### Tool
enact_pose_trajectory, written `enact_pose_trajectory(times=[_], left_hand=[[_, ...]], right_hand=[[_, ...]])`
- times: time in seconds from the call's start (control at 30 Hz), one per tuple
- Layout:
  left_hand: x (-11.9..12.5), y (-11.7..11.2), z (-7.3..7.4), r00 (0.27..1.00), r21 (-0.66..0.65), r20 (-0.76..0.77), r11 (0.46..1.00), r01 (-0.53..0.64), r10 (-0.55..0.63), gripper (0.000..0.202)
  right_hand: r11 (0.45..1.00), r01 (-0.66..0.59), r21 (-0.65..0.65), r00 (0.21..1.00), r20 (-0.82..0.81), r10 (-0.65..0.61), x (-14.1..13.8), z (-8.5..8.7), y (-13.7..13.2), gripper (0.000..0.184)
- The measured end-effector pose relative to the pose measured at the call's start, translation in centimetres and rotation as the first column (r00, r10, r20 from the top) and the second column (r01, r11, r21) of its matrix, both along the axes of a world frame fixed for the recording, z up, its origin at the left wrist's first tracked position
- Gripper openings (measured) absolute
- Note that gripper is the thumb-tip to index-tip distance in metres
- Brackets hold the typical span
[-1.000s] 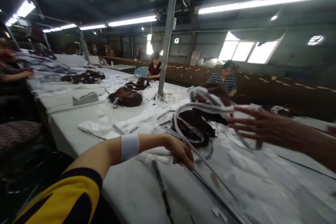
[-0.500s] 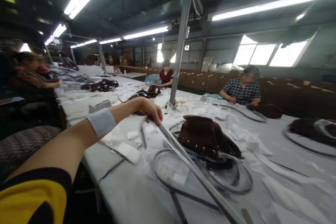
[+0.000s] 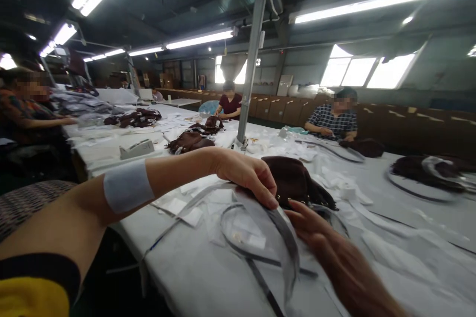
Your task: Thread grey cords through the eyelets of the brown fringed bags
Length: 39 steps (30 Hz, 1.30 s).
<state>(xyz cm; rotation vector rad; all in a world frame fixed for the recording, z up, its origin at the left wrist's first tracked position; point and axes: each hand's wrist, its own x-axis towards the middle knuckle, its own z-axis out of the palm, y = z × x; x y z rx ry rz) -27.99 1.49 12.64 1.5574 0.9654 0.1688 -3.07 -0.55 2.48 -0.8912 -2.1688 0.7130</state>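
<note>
My left hand [image 3: 247,173] reaches over the table from the left, thumb and fingers pinched on a long dark strap wrapped in clear plastic [image 3: 292,252]. The strap bends down from the fingertips towards the near edge. My right hand [image 3: 322,237] comes in from the lower right, fingers stretched out just right of the strap; whether they touch it I cannot tell. Behind both hands stands a dark brown leather bag [image 3: 288,178] with metal eyelets, partly hidden by them. A looped strap [image 3: 238,247] lies on the white table beneath.
A metal post [image 3: 251,59] rises from the table [image 3: 148,277]. A tape dispenser [image 3: 137,149] and more brown bags [image 3: 191,141] lie further off. White wrapping [image 3: 394,252] covers the right side. Co-workers [image 3: 332,116] sit around the far edges.
My left hand has moved right and nearer, bringing the strap along, which now hangs in a curve. My right hand has come into view beside it.
</note>
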Motion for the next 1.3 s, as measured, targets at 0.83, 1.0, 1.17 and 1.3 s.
enact_pose_trajectory(times=[0.83,1.0,1.17,1.3], left_hand=[[3.9,-9.0,-10.9,0.968,-0.049,0.186,0.985,-0.162,0.169,0.053],[5.4,-11.5,-11.4,0.993,0.119,0.086,0.989,-0.086,0.076,0.049],[6.9,-12.3,-13.3,0.997,0.025,-0.035,0.997,0.073,-0.072,0.05],[8.4,-12.3,-15.0,0.981,0.05,0.045,0.981,-0.188,0.186,0.059]], right_hand=[[0.998,0.063,-0.003,0.99,0.124,-0.062,0.2,-2.4,-9.5,0.048],[0.995,-0.008,-0.096,0.991,0.134,0.021,2.3,-3.6,-12.6,0.043],[0.992,0.126,0.012,0.949,0.289,-0.124,3.9,-4.8,-14.3,0.045],[0.973,0.189,0.133,0.955,0.205,-0.213,4.6,-5.3,-14.6,0.049]])
